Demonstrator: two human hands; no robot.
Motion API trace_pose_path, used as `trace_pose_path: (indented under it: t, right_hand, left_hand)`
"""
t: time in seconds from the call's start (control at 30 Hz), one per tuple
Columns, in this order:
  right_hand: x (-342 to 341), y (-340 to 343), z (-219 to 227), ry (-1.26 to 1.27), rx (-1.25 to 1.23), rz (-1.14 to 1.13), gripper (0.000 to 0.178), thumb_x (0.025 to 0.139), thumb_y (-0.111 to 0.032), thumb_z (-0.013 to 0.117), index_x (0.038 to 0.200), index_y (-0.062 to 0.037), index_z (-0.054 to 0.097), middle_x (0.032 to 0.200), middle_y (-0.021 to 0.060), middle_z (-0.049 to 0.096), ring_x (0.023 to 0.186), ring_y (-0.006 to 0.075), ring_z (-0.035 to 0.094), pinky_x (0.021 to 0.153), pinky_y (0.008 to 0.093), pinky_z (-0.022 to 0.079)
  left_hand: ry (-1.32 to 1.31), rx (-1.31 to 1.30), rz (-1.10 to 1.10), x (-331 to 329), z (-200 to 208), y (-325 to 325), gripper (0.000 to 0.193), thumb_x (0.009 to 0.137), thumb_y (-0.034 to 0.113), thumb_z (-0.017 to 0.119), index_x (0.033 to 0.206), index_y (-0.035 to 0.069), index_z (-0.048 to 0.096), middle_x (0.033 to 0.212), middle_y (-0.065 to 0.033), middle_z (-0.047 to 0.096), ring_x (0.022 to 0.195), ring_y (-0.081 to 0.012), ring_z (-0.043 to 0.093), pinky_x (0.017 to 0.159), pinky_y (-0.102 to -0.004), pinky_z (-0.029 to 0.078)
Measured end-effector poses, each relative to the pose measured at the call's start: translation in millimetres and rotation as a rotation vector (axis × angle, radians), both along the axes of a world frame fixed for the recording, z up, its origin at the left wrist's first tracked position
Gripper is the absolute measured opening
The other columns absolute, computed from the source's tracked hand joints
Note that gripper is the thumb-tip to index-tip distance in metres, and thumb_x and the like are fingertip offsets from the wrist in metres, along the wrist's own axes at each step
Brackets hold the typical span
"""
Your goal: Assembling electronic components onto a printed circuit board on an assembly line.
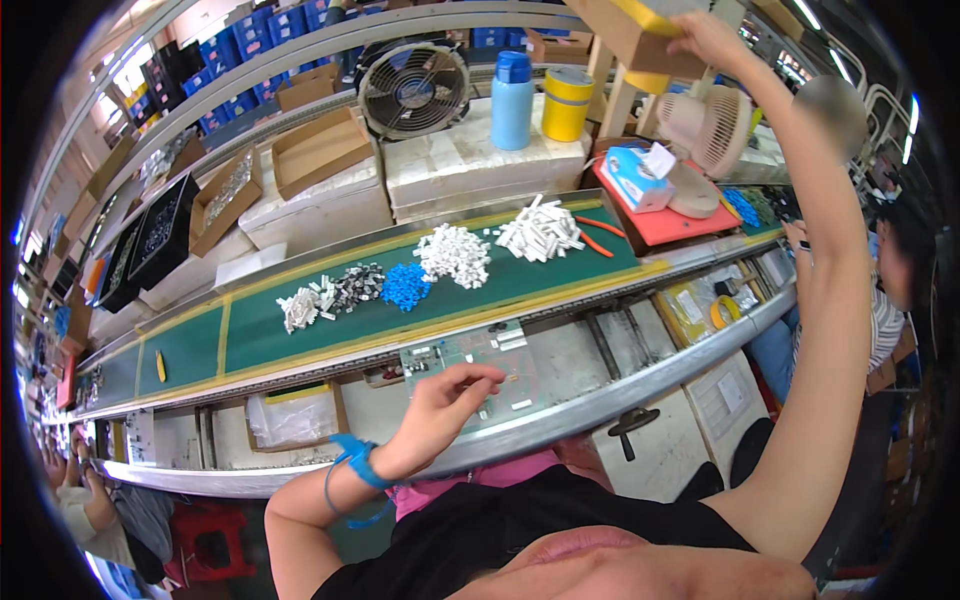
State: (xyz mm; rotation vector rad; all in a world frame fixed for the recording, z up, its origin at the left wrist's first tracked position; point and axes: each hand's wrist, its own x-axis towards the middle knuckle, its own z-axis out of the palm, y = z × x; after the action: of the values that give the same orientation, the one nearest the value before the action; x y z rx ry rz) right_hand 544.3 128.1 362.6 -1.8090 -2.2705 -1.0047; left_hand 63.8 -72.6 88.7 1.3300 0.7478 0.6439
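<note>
My left hand (445, 412), a blue strap on its wrist, hovers over a green circuit board (465, 357) on the near side of the line. Its thumb and forefinger are pinched together, and whatever may be between them is too small to make out. White connectors and dark parts sit on that board. Far up at the right, my raised right hand (708, 42) has its fingers closed on the edge of a cardboard box (640, 45) with yellow trim. What the box contains cannot be seen.
Behind the board, a green belt (270, 335) carries heaps of white (455, 255), blue (405, 287) and black parts (358, 287), plus orange-handled pliers (597, 237). Beyond stand a fan (413, 90), a blue bottle (511, 105), a yellow canister (567, 105) and a tissue box (640, 180). Other people sit at both sides.
</note>
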Motion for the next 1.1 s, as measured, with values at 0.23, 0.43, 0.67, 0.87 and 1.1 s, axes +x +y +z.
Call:
trace_pose_path:
  t: [0.23,0.43,0.67,0.87,1.1]
  right_hand:
    - [-23,112,32,0.354,0.089,-0.155,0.045,0.065,-0.029,0.077,0.104,-0.0085,0.067,0.094,0.0175,0.067,0.088,0.0326,0.063,0.077,0.0410,0.050]
    - [-28,113,-47,0.265,0.752,0.279,0.037,0.080,-0.011,0.063,0.116,-0.0034,0.058,0.111,0.0166,0.059,0.106,0.0318,0.055,0.091,0.0389,0.044]
    - [-234,-197,-215,0.900,-0.215,0.820,0.054,0.092,-0.039,0.044,0.129,-0.0005,0.045,0.120,0.0116,0.049,0.101,0.0239,0.048,0.091,0.0369,0.039]
    - [-310,-307,-177,1.403,-0.110,1.033,0.047,0.095,-0.042,0.027,0.127,-0.0124,0.042,0.129,0.0119,0.033,0.116,0.0240,0.033,0.088,0.0467,0.031]
    - [-304,-320,-146,1.445,-0.285,1.132,0.048,0.098,-0.033,0.018,0.135,-0.0109,0.038,0.148,0.0084,0.023,0.136,0.0134,0.021,0.100,0.0412,0.029]
  left_hand:
    - [0.054,0.192,0.242,-57,-2,15,0.016,0.091,0.002,0.052,0.103,-0.002,0.062,0.099,-0.0081,0.062,0.094,-0.0133,0.058,0.082,-0.0268,0.046]
    - [0.072,0.661,0.273,-67,31,9,0.020,0.087,0.004,0.053,0.104,-0.002,0.061,0.107,-0.0163,0.061,0.095,-0.0302,0.059,0.088,-0.0374,0.044]
    - [-0.354,0.988,0.530,-71,72,-76,0.044,0.098,0.043,0.033,0.135,0.022,0.043,0.112,-0.0018,0.047,0.103,-0.0205,0.039,0.093,-0.0376,0.030]
    - [-0.451,0.796,0.650,-58,110,-106,0.033,0.093,0.045,0.045,0.118,0.028,0.059,0.106,0.0029,0.052,0.098,-0.0197,0.043,0.087,-0.0435,0.032]
    - [-0.447,0.733,0.900,-35,132,-125,0.008,0.087,0.024,0.058,0.090,0.017,0.060,0.095,0.0052,0.052,0.086,-0.0167,0.042,0.078,-0.0363,0.032]
